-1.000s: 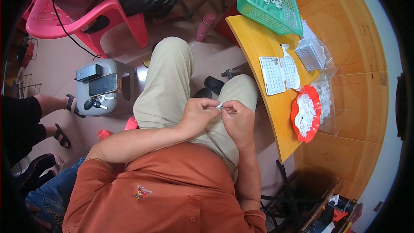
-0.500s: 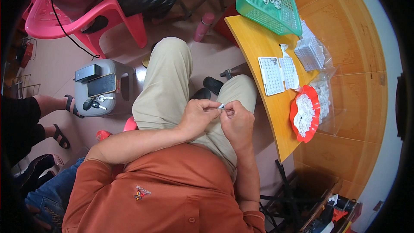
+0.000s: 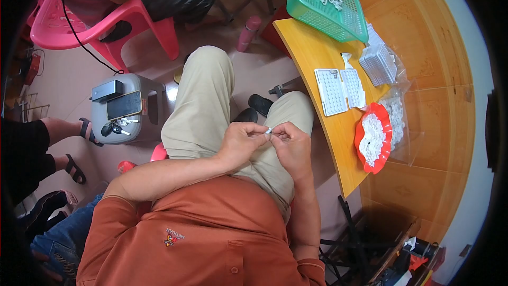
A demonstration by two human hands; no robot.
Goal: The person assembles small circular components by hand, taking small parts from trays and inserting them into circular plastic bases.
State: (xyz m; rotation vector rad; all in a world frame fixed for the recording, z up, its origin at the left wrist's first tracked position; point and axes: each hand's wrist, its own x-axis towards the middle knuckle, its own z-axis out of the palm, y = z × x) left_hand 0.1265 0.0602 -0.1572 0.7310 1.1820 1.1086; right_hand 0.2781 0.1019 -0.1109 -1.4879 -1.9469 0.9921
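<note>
My left hand (image 3: 241, 144) and my right hand (image 3: 291, 150) meet above my lap. Between their pinched fingertips is a small white piece (image 3: 269, 131), too small for me to make out its kind. Thumb and forefinger of each hand press on it from either side. To the right, on the yellow table (image 3: 312, 74), lies an open white tray (image 3: 332, 92) with rows of small round cells. Beside it is a red scalloped bowl (image 3: 389, 127) heaped with small white parts (image 3: 372, 139).
A green basket (image 3: 328, 18) of white ring-like pieces sits at the table's far end, near stacked white trays (image 3: 378, 64). On my left, a grey stool (image 3: 111, 127) holds a phone (image 3: 124, 105), a box (image 3: 107, 90) and keys (image 3: 126, 122). People sit nearby; a pink bottle (image 3: 247, 34) stands on the floor.
The white piece has turned slightly between my fingertips, and my right fingers have shifted a little. The whole view has moved slightly; the tray and bowl look the same.
</note>
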